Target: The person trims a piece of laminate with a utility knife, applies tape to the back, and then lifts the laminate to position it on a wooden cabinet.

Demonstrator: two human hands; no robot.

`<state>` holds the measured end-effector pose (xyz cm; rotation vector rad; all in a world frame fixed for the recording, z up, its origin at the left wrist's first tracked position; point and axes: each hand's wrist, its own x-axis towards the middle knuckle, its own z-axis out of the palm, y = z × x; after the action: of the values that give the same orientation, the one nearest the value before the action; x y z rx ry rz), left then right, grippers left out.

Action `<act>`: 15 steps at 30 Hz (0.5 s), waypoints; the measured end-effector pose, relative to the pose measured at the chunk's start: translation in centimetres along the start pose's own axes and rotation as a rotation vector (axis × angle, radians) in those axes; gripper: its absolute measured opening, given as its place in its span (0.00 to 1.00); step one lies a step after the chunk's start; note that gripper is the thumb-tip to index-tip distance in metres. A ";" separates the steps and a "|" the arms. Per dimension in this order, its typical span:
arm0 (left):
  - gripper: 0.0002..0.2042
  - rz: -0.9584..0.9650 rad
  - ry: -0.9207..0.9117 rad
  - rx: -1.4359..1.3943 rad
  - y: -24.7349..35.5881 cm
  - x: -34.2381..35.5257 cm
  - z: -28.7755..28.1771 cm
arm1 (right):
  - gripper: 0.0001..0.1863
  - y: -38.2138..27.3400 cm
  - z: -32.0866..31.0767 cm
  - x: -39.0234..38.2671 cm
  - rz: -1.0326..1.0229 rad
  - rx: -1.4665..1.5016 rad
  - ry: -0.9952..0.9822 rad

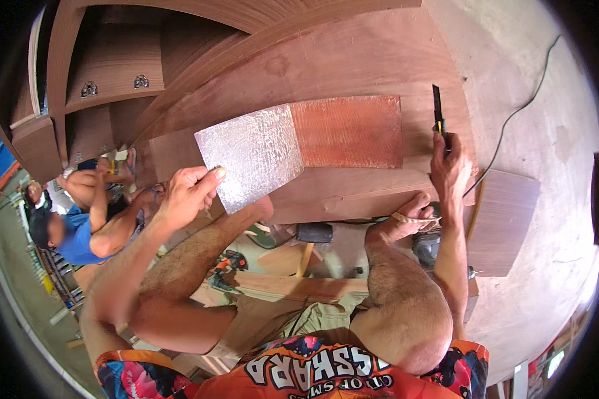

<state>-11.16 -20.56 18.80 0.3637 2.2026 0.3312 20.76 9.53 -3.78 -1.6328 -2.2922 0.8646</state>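
Observation:
My left hand (pixel 188 197) pinches the left edge of a thin, ridged rectangular sheet (pixel 256 153) between thumb and fingers. Its left part tilts up and shines silver in the light. To the right, a reddish-brown section (pixel 349 133) lies lower on a wooden panel (pixel 266 80); whether both parts are one piece I cannot tell. Over the panel's right side, my right hand (pixel 451 163) is closed around a utility knife (pixel 438 113) with a dark blade pointing away from me. That blade is apart from the sheet.
An open wooden cabinet (pixel 116 60) with hinges stands far left. A person in a blue shirt (pixel 80 236) sits at left. Between my legs are a mallet (pixel 314 233) and an orange power tool (pixel 227 263). A black cable (pixel 512 120) and a loose board (pixel 506 223) lie right.

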 end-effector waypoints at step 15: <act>0.18 0.659 0.238 -0.085 -7.3 3.3 4.0 | 0.29 -19.1 -2.8 -2.0 -0.658 -0.075 -0.737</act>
<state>-10.98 -25.61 11.49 1.0505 2.2325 0.8556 7.60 4.45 9.59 -0.4799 -3.0589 1.3347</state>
